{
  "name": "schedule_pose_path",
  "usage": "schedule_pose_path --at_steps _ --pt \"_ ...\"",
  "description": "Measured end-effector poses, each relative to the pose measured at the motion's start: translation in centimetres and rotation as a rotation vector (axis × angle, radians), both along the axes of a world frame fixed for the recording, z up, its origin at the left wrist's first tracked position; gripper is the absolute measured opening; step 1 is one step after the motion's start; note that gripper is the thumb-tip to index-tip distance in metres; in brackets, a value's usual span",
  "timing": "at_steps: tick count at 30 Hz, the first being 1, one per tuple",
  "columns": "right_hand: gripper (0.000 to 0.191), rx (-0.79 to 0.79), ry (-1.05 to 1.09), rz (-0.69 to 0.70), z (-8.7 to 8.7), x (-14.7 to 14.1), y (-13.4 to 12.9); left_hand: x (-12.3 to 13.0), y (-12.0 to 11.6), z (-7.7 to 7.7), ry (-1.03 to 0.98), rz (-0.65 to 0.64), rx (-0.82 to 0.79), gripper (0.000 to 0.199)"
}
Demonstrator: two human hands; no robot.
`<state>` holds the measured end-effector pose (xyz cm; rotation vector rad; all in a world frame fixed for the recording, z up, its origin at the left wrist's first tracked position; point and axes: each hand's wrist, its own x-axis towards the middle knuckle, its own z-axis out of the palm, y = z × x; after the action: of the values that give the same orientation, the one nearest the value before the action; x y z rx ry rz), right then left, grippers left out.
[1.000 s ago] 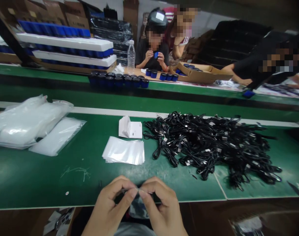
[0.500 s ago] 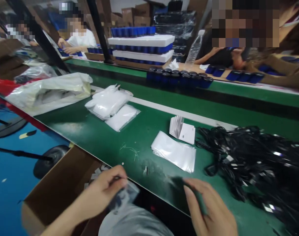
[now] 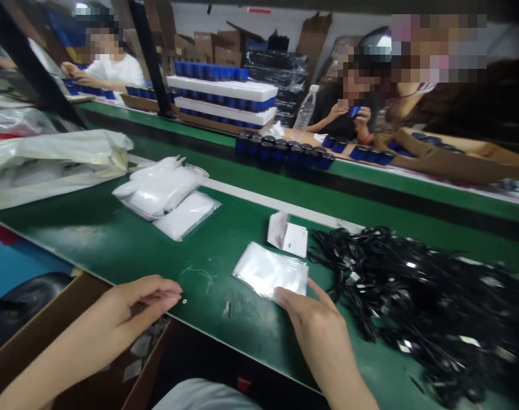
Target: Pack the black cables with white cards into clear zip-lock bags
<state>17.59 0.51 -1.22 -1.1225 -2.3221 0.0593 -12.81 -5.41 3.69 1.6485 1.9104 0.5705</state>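
My left hand (image 3: 146, 304) hovers over the near edge of the green table, above an open carton. Its fingers are stretched out and a gap shows below them; I see nothing in it. My right hand (image 3: 317, 322) reaches to a flat stack of clear plastic bags (image 3: 266, 270), fingers apart, with fingertips touching the stack's near right corner. Just beyond the bags stand small folded white leaflets (image 3: 291, 238), partly fanned. To the right of this hand lies a large tangled heap of black cables (image 3: 417, 285) with metal plugs.
Filled white plastic packets (image 3: 161, 188) lie on the left, beside a big whitish bag (image 3: 57, 162). Beneath the near edge stands a carton (image 3: 86, 293). Across the table are rows of blue-black containers (image 3: 285, 149), a clear bottle (image 3: 306, 111) and co-workers.
The clear bag that my left hand held is no longer in view, and that hand has moved left. My right hand has gone forward and left onto the bag stack. The view has shifted.
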Motion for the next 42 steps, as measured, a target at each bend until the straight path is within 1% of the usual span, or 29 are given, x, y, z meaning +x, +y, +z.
schedule_pose_path --at_steps 1,3,5,6,7,8,10,12,13,14,16,17,18,20,23,27,30,33,35,36,37,39,40,41,42 --pt "0.025 -0.019 0.002 -0.001 0.3 0.0 0.0 1.9 1.0 0.3 0.022 -0.079 0.064 0.031" --pt "0.025 -0.040 0.034 -0.010 0.7 -0.1 0.0 5.7 2.8 0.4 0.096 -0.213 0.321 0.029" --pt "0.024 -0.037 0.107 -0.002 0.9 -0.3 -0.1 9.0 4.3 -0.2 0.184 -0.440 0.485 0.030" --pt "0.024 -0.029 0.154 0.005 0.9 -0.3 -0.3 10.3 5.0 -0.7 0.211 -0.530 0.534 0.031" --pt "0.025 -0.017 0.201 0.009 0.9 -0.3 -0.5 11.4 5.6 -1.3 0.217 -0.585 0.577 0.028" --pt "0.026 0.006 0.244 0.002 1.0 -0.3 -0.8 12.2 6.1 -1.9 0.209 -0.615 0.602 0.024" --pt "0.028 0.059 0.310 -0.075 1.0 -0.1 -1.6 12.9 6.8 -2.8 0.177 -0.606 0.626 0.023" --pt "0.026 0.075 0.330 -0.174 0.8 0.0 -2.5 12.7 7.3 -3.5 0.158 -0.552 0.624 0.025" --pt "0.025 0.066 0.328 -0.187 0.7 0.0 -2.9 12.5 7.5 -3.6 0.157 -0.514 0.622 0.024" --pt "0.025 0.044 0.317 -0.166 0.5 -0.1 -3.2 12.2 7.6 -3.7 0.155 -0.471 0.620 0.023" --pt "0.027 -0.015 0.287 -0.075 0.1 -0.2 -3.3 11.8 7.6 -3.7 0.150 -0.398 0.612 0.021" --pt "0.028 -0.049 0.279 -0.048 0.0 -0.2 -3.2 11.7 7.5 -3.6 0.145 -0.377 0.608 0.021" --pt "0.029 -0.081 0.280 -0.049 -0.1 -0.2 -3.0 11.7 7.4 -3.6 0.138 -0.367 0.607 0.022" --pt "0.026 -0.116 0.297 -0.092 -0.1 -0.3 -2.5 11.8 7.2 -3.5 0.124 -0.373 0.618 0.024" --pt "0.023 -0.065 0.349 -0.139 0.4 -0.4 -2.4 12.0 6.8 -3.7 0.115 -0.392 0.663 0.030" --pt "0.022 -0.027 0.404 -0.164 0.9 -0.8 -3.1 12.0 6.4 -4.5 0.125 -0.382 0.729 0.028" --pt "0.016 -0.048 0.433 -0.214 0.8 -1.0 -3.5 12.2 6.2 -5.0 0.124 -0.405 0.768 0.025" --pt "0.013 -0.107 0.451 -0.199 0.7 -0.9 -3.6 12.6 5.9 -5.2 0.119 -0.432 0.774 0.023" --pt "0.012 -0.117 0.440 -0.196 0.7 -0.8 -3.5 12.8 5.7 -5.1 0.112 -0.457 0.740 0.017" --pt "0.011 -0.113 0.419 -0.201 0.9 -0.8 -3.3 12.9 5.5 -5.1 0.106 -0.478 0.698 0.014" --pt "0.011 -0.107 0.385 -0.208 1.1 -0.7 -3.0 13.0 5.4 -4.9 0.099 -0.510 0.643 0.014" --pt "0.017 -0.109 0.268 -0.214 2.0 -0.7 -2.1 12.8 5.3 -4.6 0.079 -0.581 0.520 0.025" --pt "0.021 -0.124 0.190 -0.211 2.5 -0.7 -1.5 12.5 5.4 -4.3 0.074 -0.590 0.468 0.027" --pt "0.024 -0.148 0.104 -0.205 3.0 -0.8 -0.8 12.2 5.7 -4.1 0.083 -0.565 0.425 0.028" --pt "0.028 -0.177 0.016 -0.196 3.5 -1.0 -0.3 11.7 6.1 -3.8 0.104 -0.510 0.384 0.030"
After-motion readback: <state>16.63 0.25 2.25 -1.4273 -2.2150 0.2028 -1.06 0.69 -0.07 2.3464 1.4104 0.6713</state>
